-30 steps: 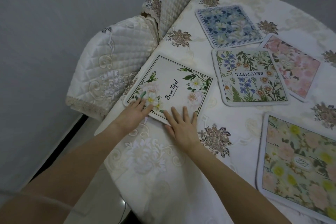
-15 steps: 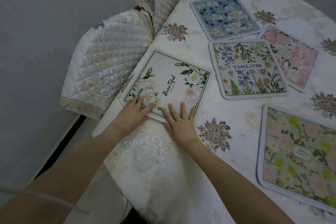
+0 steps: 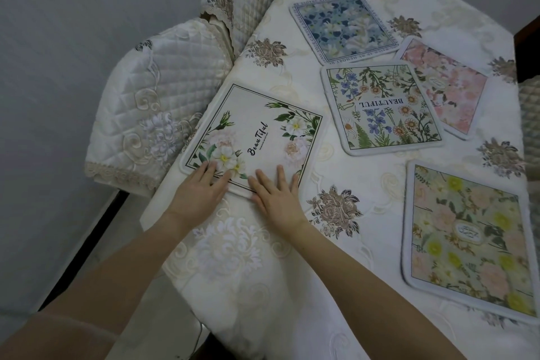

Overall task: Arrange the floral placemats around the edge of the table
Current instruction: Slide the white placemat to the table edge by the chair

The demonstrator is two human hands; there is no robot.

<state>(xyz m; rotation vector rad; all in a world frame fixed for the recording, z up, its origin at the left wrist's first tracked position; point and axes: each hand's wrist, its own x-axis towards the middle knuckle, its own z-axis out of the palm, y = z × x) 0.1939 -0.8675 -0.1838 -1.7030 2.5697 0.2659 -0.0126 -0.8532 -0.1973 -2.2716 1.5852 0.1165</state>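
Observation:
A white placemat (image 3: pixel 263 131) with white and pink roses and the word "BeauTiful" lies at the table's left edge. My left hand (image 3: pixel 201 190) rests flat on its near left corner, fingers spread. My right hand (image 3: pixel 277 196) presses flat on its near edge beside it. Neither hand grips it. A wildflower placemat (image 3: pixel 380 108) lies toward the table's middle. A blue floral placemat (image 3: pixel 344 28) sits at the far side, a pink one (image 3: pixel 450 88) at the right, and a yellow-and-pink one (image 3: pixel 473 242) at the near right.
The round table (image 3: pixel 233 242) wears a cream embroidered cloth that hangs over the near edge. Two quilted chair backs (image 3: pixel 152 96) stand against the table's left side. A grey wall runs along the left. A dark object (image 3: pixel 529 38) shows at the far right.
Both hands stay flat on the rose placemat's near edge. The mat has shifted only slightly; the view has tilted a little.

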